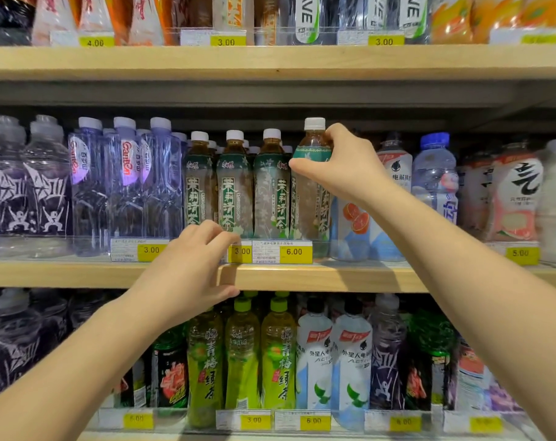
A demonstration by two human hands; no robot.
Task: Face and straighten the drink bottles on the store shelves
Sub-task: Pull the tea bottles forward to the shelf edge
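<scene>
On the middle shelf (334,276) stands a row of jasmine tea bottles with green labels and white caps (235,183). My right hand (343,163) grips the shoulder of the rightmost tea bottle (311,148), which sits higher than its neighbours with its label turned sideways. My left hand (194,268) rests on the shelf's front edge below the tea row, fingers curled over the clear rail and thumb under the wooden lip.
Clear water bottles (124,179) fill the left of the middle shelf, sports drinks (435,176) the right. Yellow price tags (294,251) line the rail. The lower shelf holds green tea bottles (241,354) and white electrolyte bottles (315,354). Another stocked shelf (270,58) runs above.
</scene>
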